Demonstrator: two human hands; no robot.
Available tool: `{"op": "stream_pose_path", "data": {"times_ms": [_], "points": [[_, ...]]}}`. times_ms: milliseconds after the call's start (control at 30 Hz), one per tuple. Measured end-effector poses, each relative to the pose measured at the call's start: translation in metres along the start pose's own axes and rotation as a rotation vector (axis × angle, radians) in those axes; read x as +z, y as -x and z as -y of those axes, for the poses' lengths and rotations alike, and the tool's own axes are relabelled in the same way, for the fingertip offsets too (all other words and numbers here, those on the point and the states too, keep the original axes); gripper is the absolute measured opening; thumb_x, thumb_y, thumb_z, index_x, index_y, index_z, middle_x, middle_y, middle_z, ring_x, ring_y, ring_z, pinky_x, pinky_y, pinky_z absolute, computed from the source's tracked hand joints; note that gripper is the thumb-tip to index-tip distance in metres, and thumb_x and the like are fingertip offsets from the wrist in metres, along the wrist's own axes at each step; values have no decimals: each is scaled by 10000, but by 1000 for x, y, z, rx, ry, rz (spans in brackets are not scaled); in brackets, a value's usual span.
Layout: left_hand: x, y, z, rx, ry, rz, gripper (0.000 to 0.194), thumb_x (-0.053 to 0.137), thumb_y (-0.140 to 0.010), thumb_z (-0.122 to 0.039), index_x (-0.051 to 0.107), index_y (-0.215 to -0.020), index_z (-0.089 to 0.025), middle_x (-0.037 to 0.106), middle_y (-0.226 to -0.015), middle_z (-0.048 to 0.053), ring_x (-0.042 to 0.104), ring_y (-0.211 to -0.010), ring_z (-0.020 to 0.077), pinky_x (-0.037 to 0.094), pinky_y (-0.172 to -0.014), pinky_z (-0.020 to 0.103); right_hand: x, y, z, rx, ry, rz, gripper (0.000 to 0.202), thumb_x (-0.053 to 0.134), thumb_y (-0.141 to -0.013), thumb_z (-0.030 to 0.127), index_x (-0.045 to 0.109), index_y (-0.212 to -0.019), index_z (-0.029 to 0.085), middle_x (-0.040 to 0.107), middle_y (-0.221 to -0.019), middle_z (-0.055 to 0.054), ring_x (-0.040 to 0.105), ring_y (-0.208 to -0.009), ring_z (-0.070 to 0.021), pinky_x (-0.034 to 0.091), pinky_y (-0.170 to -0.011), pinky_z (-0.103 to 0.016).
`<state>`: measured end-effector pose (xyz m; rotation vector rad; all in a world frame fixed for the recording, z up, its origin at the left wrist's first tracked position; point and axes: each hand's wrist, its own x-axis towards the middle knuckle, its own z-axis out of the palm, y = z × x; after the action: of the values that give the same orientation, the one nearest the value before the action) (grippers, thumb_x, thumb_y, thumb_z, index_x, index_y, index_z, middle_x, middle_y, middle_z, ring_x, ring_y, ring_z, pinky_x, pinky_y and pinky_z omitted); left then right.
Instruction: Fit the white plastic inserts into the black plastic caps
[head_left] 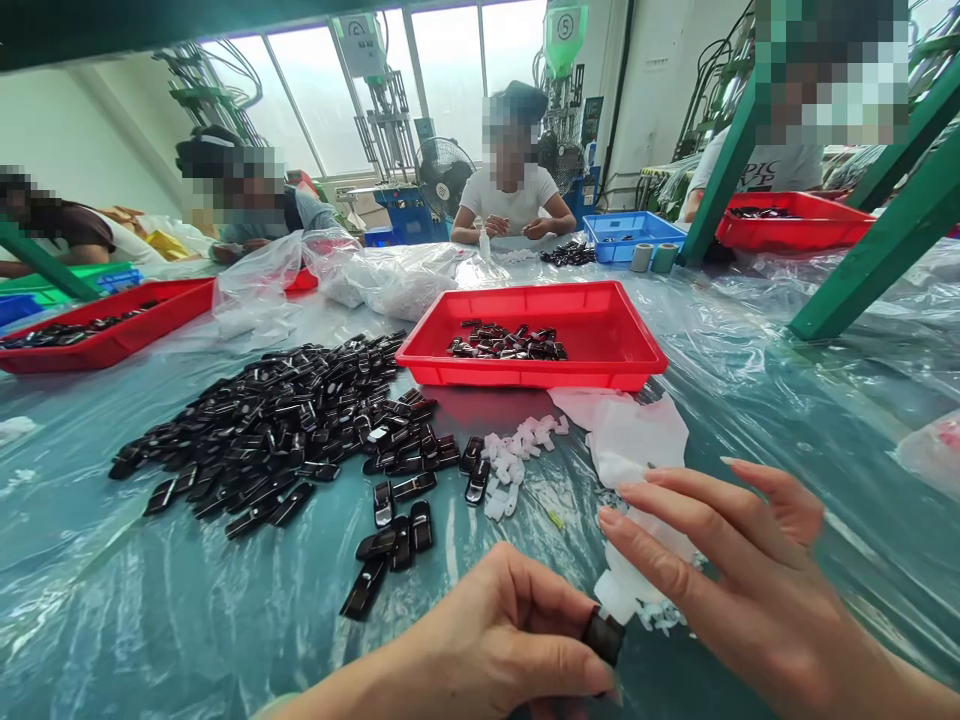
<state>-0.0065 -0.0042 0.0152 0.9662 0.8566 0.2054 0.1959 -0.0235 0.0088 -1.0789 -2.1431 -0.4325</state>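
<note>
1 black piece (604,636) in left hand (510,630)

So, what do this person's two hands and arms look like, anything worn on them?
The left hand and right hand are ungloved, with slender fingers and no visible rings or watch. The right forearm is bare as far as it shows. Beside the left forearm, a pale green edge might be a cuff; I can't tell.

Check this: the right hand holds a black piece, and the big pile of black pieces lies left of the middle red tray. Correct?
Not quite: in the head view, the left hand holds the black piece, not the right hand. The big pile does lie left of the middle red tray.
</note>
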Motion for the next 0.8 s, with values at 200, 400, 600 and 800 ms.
{"op": "stream_pose_path", "data": {"times_ms": [200, 400, 600, 800], "points": [[-1, 1, 0, 0, 0, 14, 221, 707, -624, -310, 709, -716, -109, 568, -571, 2, 522, -452, 52, 431, -431, 126, 0, 1, 2, -10, 0, -5, 366, 311, -899, 122, 596, -1074, 271, 665, -1052, -38, 533, -1054, -197, 219, -988, -484], [0, 1, -2, 7, 10, 1, 240, 706, -622, -316, 716, -724, -99, 561, -556, 8, 532, -456, 62, 428, -415, 127, -1, 1, -5, -57, 17, 15, 378, 315, -894, 87, 602, -1032, 290, 670, -1027, -17, 557, -1031, -182, 240, -990, -462], [-2, 1, -2, 5, 12, 22, 201, 690, -647, -287, 711, -738, -110, 575, -594, 11, 534, -472, 54, 438, -434, 121, -2, 0, -6, -46, -54, 52, 401, 307, -886, 64, 596, -1035, 299, 671, -1018, -10, 549, -1048, -186, 260, -974, -457], [-1, 2, -1, -16, 4, 12, 169, 679, -647, -259, 700, -717, -107, 570, -586, 7, 524, -455, 48, 436, -424, 119, -4, 1, -8, -82, -84, 68, 365, 343, -887, 86, 615, -1030, 282, 665, -1037, -14, 527, -1066, -185, 235, -985, -455]]}}
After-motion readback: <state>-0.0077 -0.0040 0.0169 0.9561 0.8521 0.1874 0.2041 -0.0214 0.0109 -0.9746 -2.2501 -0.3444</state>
